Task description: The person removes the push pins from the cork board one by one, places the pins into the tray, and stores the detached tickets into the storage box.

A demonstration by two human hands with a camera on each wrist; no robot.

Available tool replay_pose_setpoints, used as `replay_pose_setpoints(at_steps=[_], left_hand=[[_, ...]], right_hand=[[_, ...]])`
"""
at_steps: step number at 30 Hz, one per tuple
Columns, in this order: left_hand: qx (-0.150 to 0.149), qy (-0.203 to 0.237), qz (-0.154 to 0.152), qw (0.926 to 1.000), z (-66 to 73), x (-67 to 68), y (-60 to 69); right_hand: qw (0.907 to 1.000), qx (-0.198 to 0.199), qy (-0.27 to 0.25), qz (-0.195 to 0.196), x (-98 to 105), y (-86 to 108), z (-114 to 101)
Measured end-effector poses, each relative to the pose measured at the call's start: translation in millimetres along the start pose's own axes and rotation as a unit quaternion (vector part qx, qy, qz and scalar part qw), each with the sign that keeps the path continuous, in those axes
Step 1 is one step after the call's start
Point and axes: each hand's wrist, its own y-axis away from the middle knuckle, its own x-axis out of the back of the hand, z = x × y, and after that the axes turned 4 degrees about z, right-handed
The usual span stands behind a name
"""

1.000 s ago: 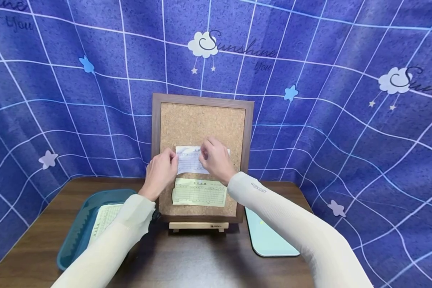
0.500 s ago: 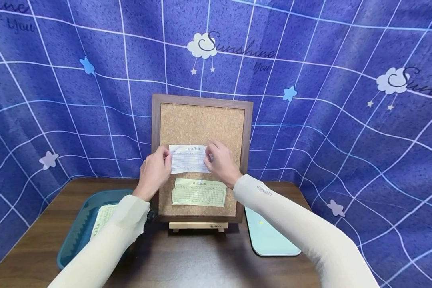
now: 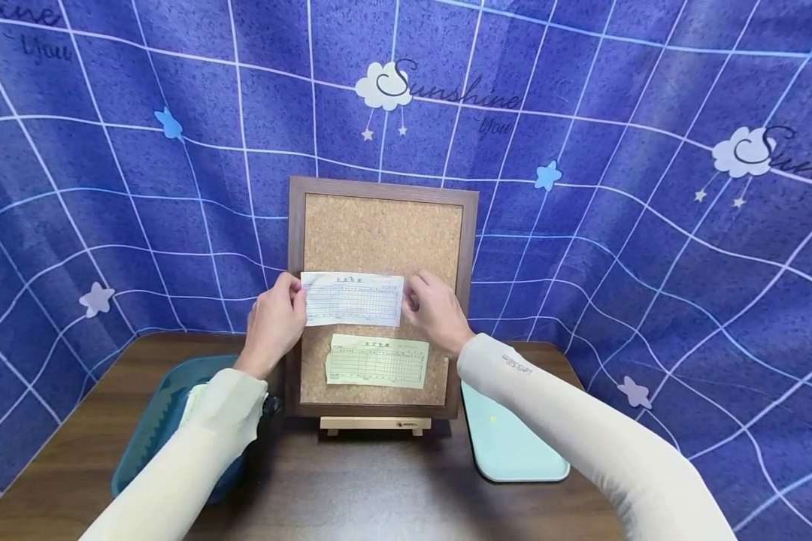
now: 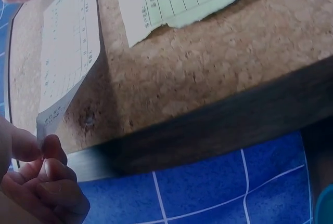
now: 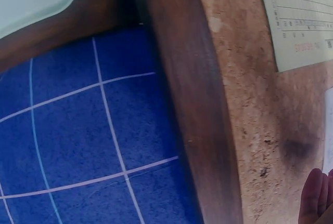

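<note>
In the head view a white printed form slip (image 3: 353,299) is stretched between both hands in front of the cork board (image 3: 382,233). My left hand (image 3: 274,315) pinches its left edge; the left wrist view shows thumb and fingers on that end, which bends away from the cork. At the right edge, my right hand (image 3: 440,312) holds the slip with curled fingers, though its fingertips are partly hidden. Below hangs a pale green form slip (image 3: 377,362), flat on the cork, its torn edge plain in the left wrist view.
The brown-framed board stands on a small wooden easel (image 3: 375,424) on a dark wood table (image 3: 352,496). To the left is a teal basket (image 3: 150,421) holding papers, partly behind my sleeve. A pale mint tray (image 3: 514,447) lies right. Blue patterned curtain (image 3: 582,248) surrounds the table.
The white slip has shifted left across the board with my left hand. My right hand has moved right, from over the slip's face to its right edge. The green slip stays put.
</note>
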Motion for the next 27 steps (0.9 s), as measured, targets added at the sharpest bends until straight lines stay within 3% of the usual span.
replay_pose_setpoints(at_steps=[8,21,27], left_hand=[[0.009,0.004,0.013,0.9999,-9.0,7.9,1.6],[0.017,0.003,0.020,0.9996,-23.6,17.2,4.8],[0.027,-0.003,0.028,0.9992,-30.8,26.6,6.3]], right_hand=[[0.9999,-0.011,-0.009,-0.007,5.3,9.0,6.4],[0.9999,0.003,0.010,-0.006,14.9,24.8,16.7],[0.9999,0.007,-0.009,-0.009,24.4,28.3,24.7]])
